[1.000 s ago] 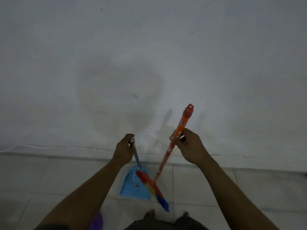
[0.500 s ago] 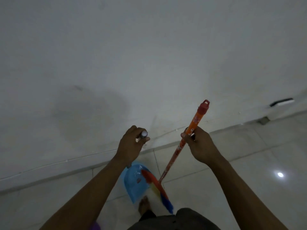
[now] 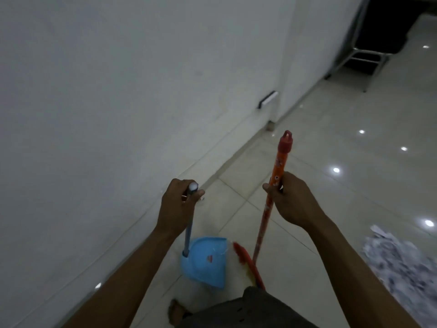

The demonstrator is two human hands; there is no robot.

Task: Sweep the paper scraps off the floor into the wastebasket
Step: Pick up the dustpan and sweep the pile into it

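Note:
My left hand [image 3: 178, 205] grips the top of a grey-blue pole that runs down to a light blue dustpan [image 3: 205, 261] near the floor by the wall. My right hand [image 3: 292, 200] grips the orange broom handle [image 3: 280, 162] a little below its red cap. The broom's red and yellow bristle head [image 3: 247, 262] hangs just right of the dustpan. A blurred pile of white paper scraps [image 3: 402, 259] lies on the tiles at the right edge. No wastebasket is in view.
A white wall [image 3: 118, 91] fills the left half, with a small fitting [image 3: 268, 100] low on it. Glossy pale floor tiles [image 3: 354, 162] stretch right and away. A metal-framed stand [image 3: 354, 58] sits at the far top right. My bare foot [image 3: 176, 311] shows below.
The view has swung to the right, away from the wall, bringing the open floor, the paper pile and the metal frame into sight. Both hands kept their grips on the dustpan pole and broom.

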